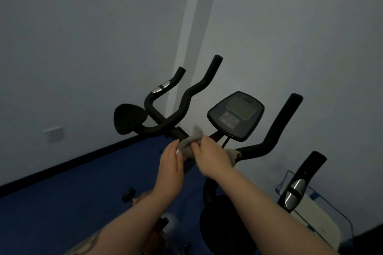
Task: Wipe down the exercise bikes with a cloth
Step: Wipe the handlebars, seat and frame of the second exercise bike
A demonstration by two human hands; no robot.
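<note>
An exercise bike fills the middle of the head view, with black curved handlebars (186,97) and a dark console (236,116) with a grey screen. A grey cloth (191,141) is bunched over the middle of the bar below the console. My right hand (211,157) grips the cloth from above. My left hand (171,161) pinches the cloth's left edge. A further bit of cloth (233,154) shows past my right wrist against the right bar. The bar's centre is hidden under both hands.
A black elbow pad (129,118) sits at the left end of the bars. A grip with a silver sensor (294,192) stands at the right, in front of a white appliance (319,223). Blue floor (72,192), a black skirting and pale walls surround the bike.
</note>
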